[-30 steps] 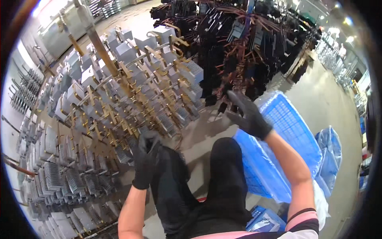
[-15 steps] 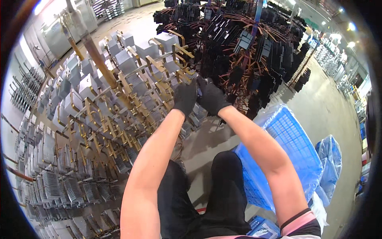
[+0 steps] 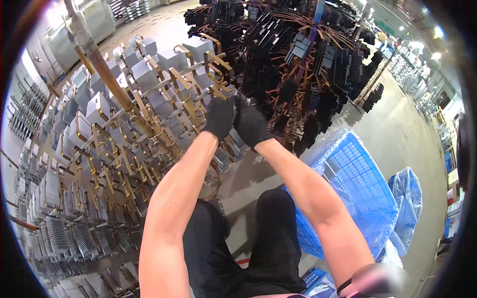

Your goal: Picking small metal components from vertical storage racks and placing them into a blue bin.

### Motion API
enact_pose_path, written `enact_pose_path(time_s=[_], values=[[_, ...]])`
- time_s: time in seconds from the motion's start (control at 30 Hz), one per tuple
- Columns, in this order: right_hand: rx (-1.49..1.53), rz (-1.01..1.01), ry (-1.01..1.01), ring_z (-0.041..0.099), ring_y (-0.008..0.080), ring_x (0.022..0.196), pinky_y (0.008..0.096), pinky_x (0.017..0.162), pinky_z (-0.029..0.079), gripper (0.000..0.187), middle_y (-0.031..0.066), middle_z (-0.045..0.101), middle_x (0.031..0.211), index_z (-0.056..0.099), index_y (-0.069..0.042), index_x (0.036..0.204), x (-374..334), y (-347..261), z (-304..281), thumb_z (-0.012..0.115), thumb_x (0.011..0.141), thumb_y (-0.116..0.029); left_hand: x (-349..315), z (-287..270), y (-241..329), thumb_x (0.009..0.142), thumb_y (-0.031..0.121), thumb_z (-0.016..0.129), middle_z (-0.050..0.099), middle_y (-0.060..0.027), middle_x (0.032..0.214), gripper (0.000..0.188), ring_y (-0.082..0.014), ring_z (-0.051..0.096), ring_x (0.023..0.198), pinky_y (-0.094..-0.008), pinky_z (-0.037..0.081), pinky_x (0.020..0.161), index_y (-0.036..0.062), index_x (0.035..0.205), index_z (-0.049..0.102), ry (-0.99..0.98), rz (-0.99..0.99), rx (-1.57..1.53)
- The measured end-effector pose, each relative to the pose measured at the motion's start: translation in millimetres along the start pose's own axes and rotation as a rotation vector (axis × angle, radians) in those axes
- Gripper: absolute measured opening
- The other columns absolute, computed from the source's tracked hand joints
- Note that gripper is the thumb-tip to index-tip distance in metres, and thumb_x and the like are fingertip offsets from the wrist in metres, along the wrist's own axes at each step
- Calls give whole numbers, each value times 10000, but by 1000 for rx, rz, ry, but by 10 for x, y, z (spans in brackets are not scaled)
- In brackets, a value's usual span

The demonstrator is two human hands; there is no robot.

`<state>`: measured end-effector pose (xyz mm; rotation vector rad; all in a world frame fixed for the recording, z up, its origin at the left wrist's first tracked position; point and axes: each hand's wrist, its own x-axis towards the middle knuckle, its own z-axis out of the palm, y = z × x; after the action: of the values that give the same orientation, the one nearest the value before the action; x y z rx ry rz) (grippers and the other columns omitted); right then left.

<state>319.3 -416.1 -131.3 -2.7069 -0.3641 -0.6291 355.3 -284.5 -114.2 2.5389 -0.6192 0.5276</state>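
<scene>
Both my hands wear black gloves and meet in front of me, at the right edge of a rack [image 3: 149, 126] of brass-coloured hooks. My left hand [image 3: 218, 118] is closed at a small grey finned heat sink [image 3: 229, 91], whose fins show just above the fingertips. My right hand [image 3: 252, 124] presses in beside it, fingers curled round the same piece; the gloves cover most of it. Many more grey heat sinks and silver blocks [image 3: 174, 59] hang on the rack to the left.
A blue plastic basket [image 3: 367, 171] with a clear liner stands at my right, a grey finned piece [image 3: 330, 168] inside. Behind it lies another blue bagged container [image 3: 407, 208]. Black parts hang on a copper-coloured rack [image 3: 300, 74] ahead. A rusty upright pole [image 3: 107, 74] rises at left.
The view has shifted slightly, so the racks and basket sit a little further left. My hands stay together at the rack's edge, the right one turned further over the piece.
</scene>
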Motion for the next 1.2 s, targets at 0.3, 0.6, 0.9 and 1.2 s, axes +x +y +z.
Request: enact_pose_path(time_s=[0.3, 0.6, 0.9, 1.2], values=[[233, 289, 74, 611, 406, 1036, 440, 854, 505, 565, 318, 607, 1107, 467, -11, 1356, 47, 18, -118, 629, 856, -219, -78, -115, -58, 948, 202, 519, 648, -259, 826, 271, -405, 647, 772, -511, 481, 702, -27, 946, 664, 3, -157, -267], [640, 360, 125, 561, 334, 1205, 401, 1009, 446, 632, 263, 583, 1265, 452, 22, 1344, -496, 525, -1041, 693, 806, -205, -1020, -212, 101, 973, 212, 569, 617, -133, 845, 233, -230, 577, 619, -357, 484, 593, 22, 1101, 611, -170, 155, -484], [852, 499, 304, 554, 224, 928, 344, 780, 490, 626, 84, 539, 1109, 440, -51, 1300, -2108, 1552, -2868, 713, 737, -23, -2043, -903, 656, 930, 229, 638, 613, -167, 1003, 300, -286, 607, 954, -406, 480, 843, -19, 1097, 613, -408, -140, -255], [17, 700, -156, 483, 410, 1047, 486, 869, 458, 598, 212, 509, 1121, 470, -36, 1153, -3771, 2690, -1831, 719, 609, -20, -2319, -527, 648, 931, 248, 637, 610, -183, 945, 274, -358, 586, 913, -437, 460, 793, -1, 1032, 586, -327, 164, -97]])
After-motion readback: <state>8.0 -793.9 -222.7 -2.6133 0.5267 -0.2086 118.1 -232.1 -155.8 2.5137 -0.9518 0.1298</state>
